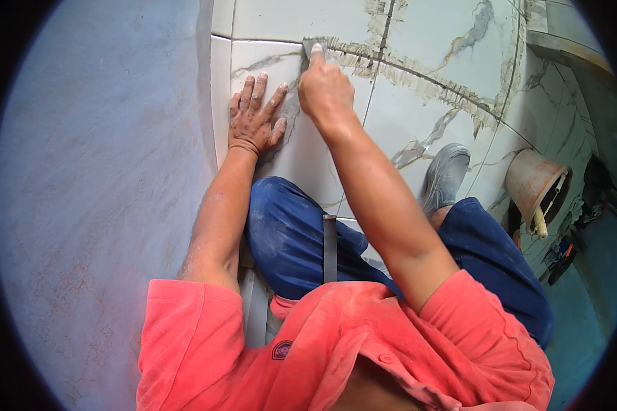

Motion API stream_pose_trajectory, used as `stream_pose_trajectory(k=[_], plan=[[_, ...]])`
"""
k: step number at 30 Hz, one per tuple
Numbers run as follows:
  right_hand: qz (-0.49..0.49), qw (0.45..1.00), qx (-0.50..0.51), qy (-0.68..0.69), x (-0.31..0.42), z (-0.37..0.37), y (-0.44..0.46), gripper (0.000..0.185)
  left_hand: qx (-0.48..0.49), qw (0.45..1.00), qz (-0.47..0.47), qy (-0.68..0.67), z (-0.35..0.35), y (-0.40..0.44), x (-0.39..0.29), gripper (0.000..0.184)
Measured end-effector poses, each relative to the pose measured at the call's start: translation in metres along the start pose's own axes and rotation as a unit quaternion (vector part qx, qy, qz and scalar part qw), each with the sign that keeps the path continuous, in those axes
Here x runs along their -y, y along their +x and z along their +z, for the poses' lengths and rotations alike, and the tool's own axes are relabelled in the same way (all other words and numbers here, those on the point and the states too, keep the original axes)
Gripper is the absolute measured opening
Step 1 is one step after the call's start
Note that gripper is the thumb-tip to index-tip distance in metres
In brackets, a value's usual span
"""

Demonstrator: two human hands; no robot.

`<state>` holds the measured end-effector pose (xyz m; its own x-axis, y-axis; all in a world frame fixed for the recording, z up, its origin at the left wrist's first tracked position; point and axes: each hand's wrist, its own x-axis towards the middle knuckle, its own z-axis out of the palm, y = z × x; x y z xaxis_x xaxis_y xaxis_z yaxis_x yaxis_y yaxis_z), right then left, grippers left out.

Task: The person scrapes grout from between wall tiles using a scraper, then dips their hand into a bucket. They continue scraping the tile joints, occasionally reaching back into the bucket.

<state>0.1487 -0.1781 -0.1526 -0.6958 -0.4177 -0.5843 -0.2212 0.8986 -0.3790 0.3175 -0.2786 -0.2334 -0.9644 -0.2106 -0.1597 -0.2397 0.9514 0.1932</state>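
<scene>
My left hand [255,120] lies flat on a white marble-patterned floor tile [281,58], fingers spread, close to the blue wall. Up and to its right, my right hand [327,89] is closed around a putty knife [308,49], index finger stretched along the grey blade. The handle is hidden inside my fist. The blade's edge touches the joint between two tiles. From there to the right, grey grout [418,75] is smeared in ragged strokes along the joint and up a crossing joint. Left of the blade, the joint shows as a thin dark line.
A stained bucket [524,181] lies tipped at the right, with a light-coloured handle sticking out. Beyond it are dark items [565,253] I cannot make out. The blue wall [110,171] runs along my left. My grey shoe [449,171] rests on the tiles.
</scene>
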Motion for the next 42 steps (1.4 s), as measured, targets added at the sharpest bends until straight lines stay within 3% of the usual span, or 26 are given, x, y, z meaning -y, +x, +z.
stream_pose_trajectory(k=[7, 10, 13, 17, 24, 26, 32, 37, 42], plan=[[-0.028, 1.000, 0.011, -0.008, -0.015, 0.002, -0.034, 0.058, -0.012, 1.000, 0.007, -0.007, -0.003, 0.005, 0.001, 0.083], [0.081, 0.995, -0.048, 0.023, -0.045, -0.020, -0.033, 0.055, 0.004, 1.000, -0.002, 0.010, -0.005, 0.001, -0.001, 0.083], [0.074, 0.993, -0.094, -0.015, -0.070, -0.028, -0.024, 0.054, 0.009, 1.000, -0.002, 0.016, -0.004, 0.000, -0.001, 0.083], [0.068, 0.997, -0.031, -0.035, -0.079, -0.018, -0.034, 0.054, 0.010, 1.000, -0.006, 0.010, -0.005, 0.004, -0.001, 0.083], [0.030, 0.995, -0.090, 0.002, -0.067, -0.014, -0.015, 0.054, 0.008, 1.000, -0.003, 0.009, -0.002, 0.002, 0.000, 0.083], [0.051, 0.998, -0.044, -0.004, -0.067, -0.006, -0.027, 0.053, 0.013, 1.000, -0.004, 0.004, -0.001, 0.001, 0.001, 0.083], [0.015, 0.996, -0.087, 0.022, -0.051, -0.012, -0.016, 0.055, 0.018, 1.000, -0.001, 0.003, -0.002, 0.000, 0.000, 0.084], [0.029, 0.999, -0.044, 0.010, -0.045, 0.001, -0.029, 0.055, 0.015, 1.000, -0.006, 0.015, -0.006, 0.001, -0.002, 0.084], [0.010, 0.998, -0.063, 0.027, -0.034, -0.001, -0.007, 0.055, 0.027, 1.000, -0.008, 0.001, -0.003, 0.000, 0.000, 0.082]])
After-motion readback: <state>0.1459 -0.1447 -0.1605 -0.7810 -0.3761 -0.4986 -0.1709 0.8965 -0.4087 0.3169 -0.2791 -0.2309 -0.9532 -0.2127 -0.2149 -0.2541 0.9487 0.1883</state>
